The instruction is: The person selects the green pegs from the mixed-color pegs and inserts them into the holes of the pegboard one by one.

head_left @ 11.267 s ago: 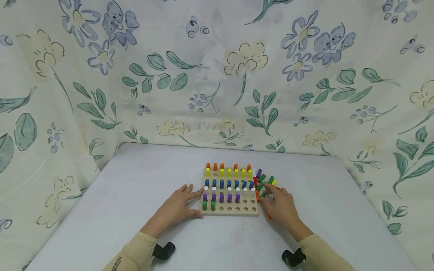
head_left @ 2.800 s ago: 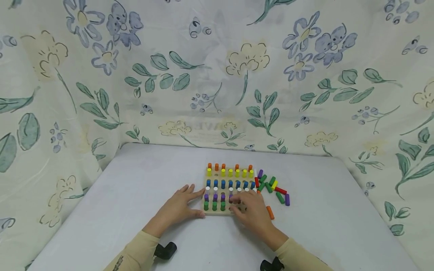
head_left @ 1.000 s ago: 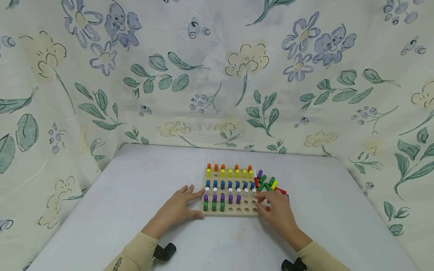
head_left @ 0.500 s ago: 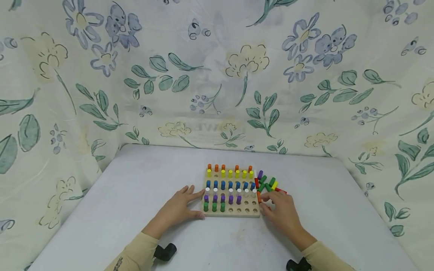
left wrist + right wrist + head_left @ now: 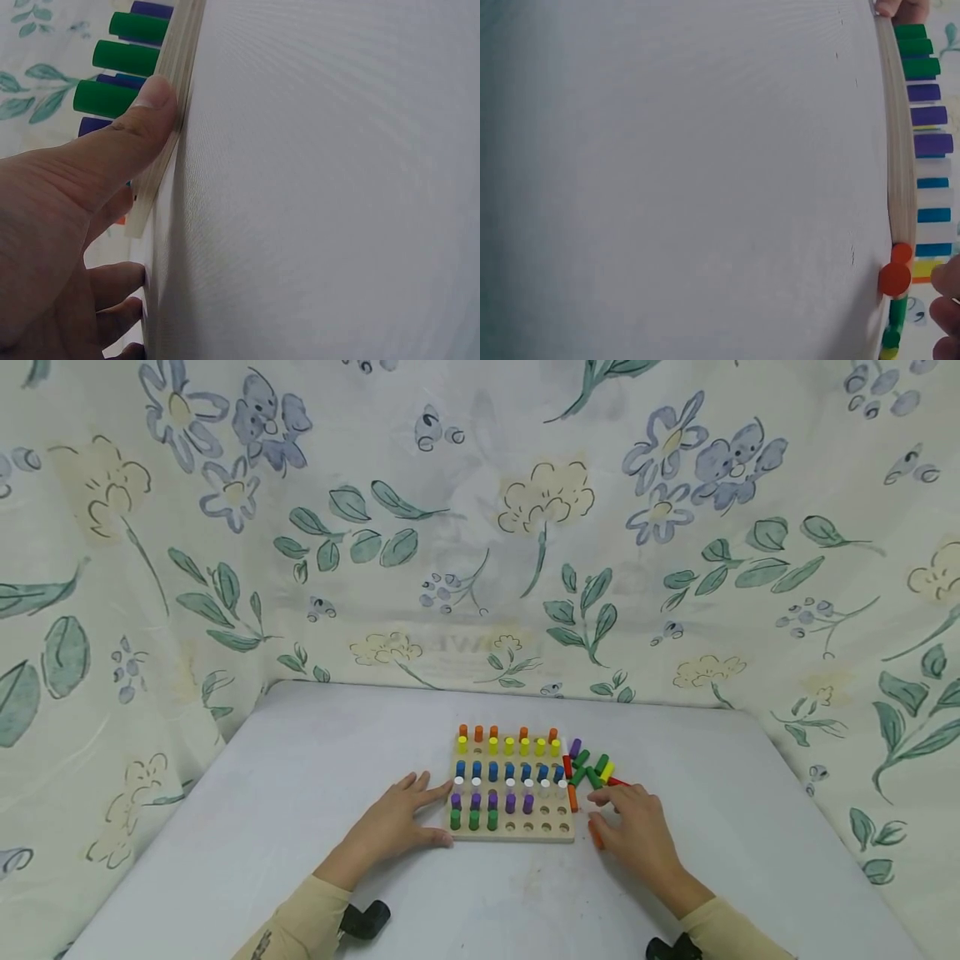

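Observation:
A wooden pegboard (image 5: 536,836) lies on the white table, with rows of orange, yellow, blue, white, purple and green pegs upright in its holes. The front row has three green pegs (image 5: 474,819) at its left end and bare holes to the right. My left hand (image 5: 393,817) rests at the board's left side; in the left wrist view its thumb (image 5: 150,105) presses against the board's edge (image 5: 166,131). Right of the board my right hand (image 5: 641,831) hovers among loose pegs, thumb and index finger apart, nothing visible between them. One loose orange peg (image 5: 596,835) lies beside the thumb.
Off the board's right edge lie another orange peg (image 5: 572,798), a red peg (image 5: 567,767), several green pegs (image 5: 577,776), a yellow peg (image 5: 607,772) and a purple peg (image 5: 574,748). A floral curtain (image 5: 480,527) hangs behind the table.
A third green peg now stands in the front row, put there since the earliest frame. My right hand has since moved from the board rightward to the loose pegs. The left hand stays put.

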Demonstrator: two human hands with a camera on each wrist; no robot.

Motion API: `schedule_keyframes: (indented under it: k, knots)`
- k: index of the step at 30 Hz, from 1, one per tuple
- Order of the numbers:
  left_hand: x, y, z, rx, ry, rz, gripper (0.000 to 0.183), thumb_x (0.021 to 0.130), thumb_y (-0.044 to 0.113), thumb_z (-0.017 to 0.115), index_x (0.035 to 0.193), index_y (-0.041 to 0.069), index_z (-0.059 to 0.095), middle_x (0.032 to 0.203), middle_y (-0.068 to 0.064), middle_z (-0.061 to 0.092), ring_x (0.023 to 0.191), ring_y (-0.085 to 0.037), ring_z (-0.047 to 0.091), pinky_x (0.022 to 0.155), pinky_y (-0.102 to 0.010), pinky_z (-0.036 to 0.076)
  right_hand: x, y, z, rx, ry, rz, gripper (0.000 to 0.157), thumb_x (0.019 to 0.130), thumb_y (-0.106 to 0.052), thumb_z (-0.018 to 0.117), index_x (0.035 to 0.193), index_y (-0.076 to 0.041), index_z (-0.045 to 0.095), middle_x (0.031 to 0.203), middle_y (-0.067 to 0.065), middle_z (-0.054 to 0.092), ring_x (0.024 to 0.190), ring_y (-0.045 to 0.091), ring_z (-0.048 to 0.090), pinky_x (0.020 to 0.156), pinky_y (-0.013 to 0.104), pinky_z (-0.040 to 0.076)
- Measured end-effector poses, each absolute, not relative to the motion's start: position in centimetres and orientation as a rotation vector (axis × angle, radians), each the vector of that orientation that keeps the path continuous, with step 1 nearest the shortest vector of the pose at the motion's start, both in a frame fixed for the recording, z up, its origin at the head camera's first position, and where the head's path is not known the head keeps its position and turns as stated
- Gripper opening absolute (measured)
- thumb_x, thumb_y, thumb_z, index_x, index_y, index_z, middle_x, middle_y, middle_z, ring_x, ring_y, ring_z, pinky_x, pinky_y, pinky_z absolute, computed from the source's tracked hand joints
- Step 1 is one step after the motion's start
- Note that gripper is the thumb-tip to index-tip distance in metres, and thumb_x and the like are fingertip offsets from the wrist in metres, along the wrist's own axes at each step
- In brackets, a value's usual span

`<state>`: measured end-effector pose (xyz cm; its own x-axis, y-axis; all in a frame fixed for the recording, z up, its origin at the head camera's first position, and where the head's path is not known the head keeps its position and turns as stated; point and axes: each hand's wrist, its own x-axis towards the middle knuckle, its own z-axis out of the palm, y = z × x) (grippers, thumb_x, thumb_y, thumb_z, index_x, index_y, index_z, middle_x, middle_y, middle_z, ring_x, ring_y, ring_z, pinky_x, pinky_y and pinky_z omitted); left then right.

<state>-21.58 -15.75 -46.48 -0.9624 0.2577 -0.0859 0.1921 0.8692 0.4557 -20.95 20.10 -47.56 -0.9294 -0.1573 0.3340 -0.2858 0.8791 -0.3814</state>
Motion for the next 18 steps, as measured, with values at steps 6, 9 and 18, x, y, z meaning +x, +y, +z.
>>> schedule_keyframes:
  k: [6,9,18]
  knots:
    - [-21.5,-15.7,-46.4,0.356,2.9,0.682,0.091,0.072,0.059,0.083,0.151,0.025,0.052,0.159,-0.021,0.038,0.149,-0.046,0.026,0.112,-0.07,0.031,-21.0,20.6,-47.4,0.335,-2.748,0.57,0.026,0.083,-0.015,0.083,0.108,-0.013,0.075,0.109,0.004,0.073,0.099,0.025,0.059,0.084,0.045,0.049]
    - [-21.5,-15.7,-46.4,0.357,2.9,0.688,0.09,0.073,0.059,0.083,0.15,0.025,0.052,0.159,-0.021,0.038,0.149,-0.046,0.027,0.111,-0.07,0.031,-21.0,20.9,-47.4,0.335,-2.749,0.557,0.029,0.083,-0.013,0.082,0.111,-0.013,0.074,0.113,0.006,0.073,0.103,0.028,0.06,0.087,0.048,0.05]
    - [-21.5,-15.7,-46.3,0.365,2.894,0.693,0.09,0.073,0.058,0.083,0.15,0.025,0.052,0.159,-0.022,0.038,0.149,-0.047,0.027,0.111,-0.07,0.031,-21.1,21.6,-47.5,0.304,-2.771,0.533,0.034,0.083,-0.01,0.082,0.115,-0.013,0.073,0.117,0.007,0.072,0.106,0.029,0.059,0.09,0.052,0.05]
